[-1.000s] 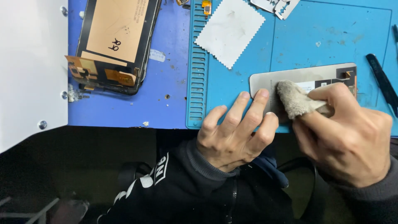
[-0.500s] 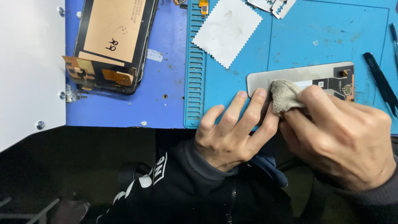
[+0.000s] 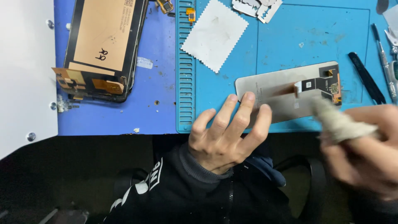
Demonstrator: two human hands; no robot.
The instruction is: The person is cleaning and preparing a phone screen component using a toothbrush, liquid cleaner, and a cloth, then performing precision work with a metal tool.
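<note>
A grey phone display panel [image 3: 282, 89] lies back side up on the blue work mat [image 3: 290, 37], with a flex cable at its right end. My left hand [image 3: 226, 132] rests flat at the mat's front edge, fingertips pressing the panel's left part. My right hand [image 3: 365, 145] is blurred at the right, fingers closed on a wad of white cloth [image 3: 338, 120] that pokes toward the panel's lower right corner.
A second phone screen assembly [image 3: 101, 45] with a tan backing lies at the upper left on a darker blue mat. A white zigzag-edged wipe [image 3: 215, 35] lies above the panel. A black pry tool [image 3: 367, 79], tweezers [image 3: 383, 58] and metal parts [image 3: 257, 8] sit along the right and top.
My right hand with the cloth has slid right along the panel, from its left end off past its right end. The left hand stays pressing the panel.
</note>
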